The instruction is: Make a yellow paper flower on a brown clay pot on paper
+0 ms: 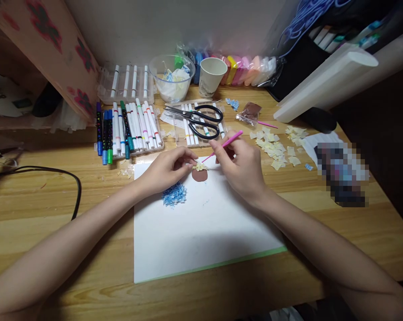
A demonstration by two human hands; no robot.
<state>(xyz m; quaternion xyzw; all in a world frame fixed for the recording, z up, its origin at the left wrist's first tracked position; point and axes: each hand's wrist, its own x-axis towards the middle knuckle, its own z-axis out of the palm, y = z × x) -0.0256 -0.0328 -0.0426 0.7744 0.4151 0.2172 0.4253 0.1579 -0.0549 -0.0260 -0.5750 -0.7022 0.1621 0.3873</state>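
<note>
On a white sheet of paper lies a flat, rounded piece of brown clay. Crumpled pale-yellow paper bits sit along its top edge. My left hand rests at the clay's left side, thumb and fingers drawn together by the yellow bits; what they pinch, if anything, is hidden. In my right hand is a slim pink clay tool, held like a pen, its thin tip slanting down to just above the yellow bits. A heap of shredded blue paper lies below my left hand.
Black-handled scissors lie on a marker case behind my hands. Markers fill another case at left. A plastic bowl and paper cup stand behind. Yellow paper squares, bagged brown clay and a pixelated object are right.
</note>
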